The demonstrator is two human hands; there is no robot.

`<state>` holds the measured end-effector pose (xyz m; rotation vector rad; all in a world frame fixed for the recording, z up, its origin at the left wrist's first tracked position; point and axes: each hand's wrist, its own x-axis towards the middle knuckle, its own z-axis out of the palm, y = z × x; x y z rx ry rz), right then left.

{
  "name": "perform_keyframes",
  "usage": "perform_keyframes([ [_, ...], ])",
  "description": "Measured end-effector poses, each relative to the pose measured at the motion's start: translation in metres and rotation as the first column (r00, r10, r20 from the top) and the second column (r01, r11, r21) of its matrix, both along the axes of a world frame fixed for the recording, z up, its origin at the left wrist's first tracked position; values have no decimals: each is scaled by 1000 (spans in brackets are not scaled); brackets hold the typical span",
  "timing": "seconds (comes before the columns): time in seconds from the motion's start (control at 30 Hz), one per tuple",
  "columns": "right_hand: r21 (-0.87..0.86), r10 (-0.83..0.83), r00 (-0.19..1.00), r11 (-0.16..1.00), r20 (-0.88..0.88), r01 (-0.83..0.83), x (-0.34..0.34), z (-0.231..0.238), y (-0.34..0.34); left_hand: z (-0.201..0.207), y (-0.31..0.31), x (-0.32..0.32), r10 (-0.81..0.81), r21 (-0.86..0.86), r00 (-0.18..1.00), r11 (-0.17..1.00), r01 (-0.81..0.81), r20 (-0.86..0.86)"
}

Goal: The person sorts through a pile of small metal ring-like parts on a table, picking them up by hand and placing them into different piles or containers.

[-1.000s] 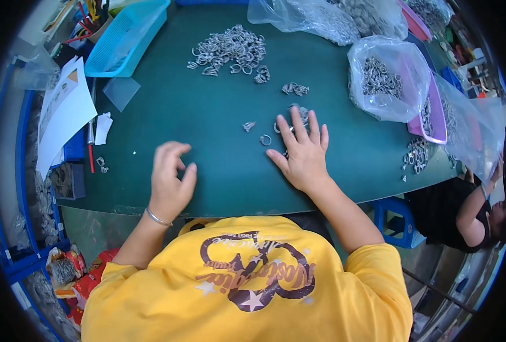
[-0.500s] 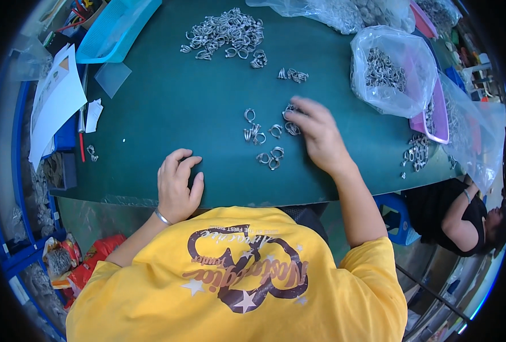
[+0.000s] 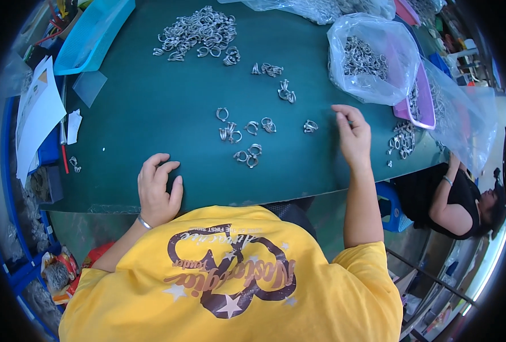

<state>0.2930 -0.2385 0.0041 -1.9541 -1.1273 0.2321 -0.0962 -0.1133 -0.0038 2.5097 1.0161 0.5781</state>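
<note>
Small silver metal rings lie in loose groups on the green table [image 3: 196,154]. Nearest me are a single ring [image 3: 222,114], an upright cluster of rings [image 3: 229,133] and several rings [image 3: 248,155] lying together. Farther right sits a small ring group [image 3: 310,126]. My right hand [image 3: 355,139] is just to the right of that group, over the table, its fingers loosely bent and apart with nothing visible in them. My left hand [image 3: 159,188] rests on the table's near edge, fingers spread and holding nothing. Beyond are more ring clusters [image 3: 286,91] and a large ring pile [image 3: 199,34].
A clear plastic bag of rings [image 3: 372,62] stands by a pink basket [image 3: 429,108] at the right. More rings [image 3: 402,139] lie below it. Left are a turquoise basket [image 3: 93,40], paper sheets [image 3: 42,117] and a red-tipped rod [image 3: 65,154]. Another person [image 3: 449,202] sits at far right.
My right hand has moved right, away from the ring clusters. Ring groups it covered now show. My left hand stays at the table edge. The whole view has shifted slightly.
</note>
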Motion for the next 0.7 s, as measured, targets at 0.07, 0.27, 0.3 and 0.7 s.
perform_keyframes([
  [0.07, -26, -70, 987, 997, -147, 67, 9, -2, -9, -2, 0, -2, -1, -18, 1000, 1000, 1, 9],
  [0.27, -27, 203, 979, 979, 14, -202, -26, 7, 0, -1, 0, -1, 2, 5, 1000, 1000, -2, -6],
  [0.3, -38, 243, 968, 970, 65, -240, -31, 4, 3, -1, 0, -1, 3, -3, 1000, 1000, -3, -3],
  [0.7, -44, 192, 980, 981, 41, -191, -32, -2, 18, -2, -1, -2, 24, -29, 1000, 999, -24, 18],
])
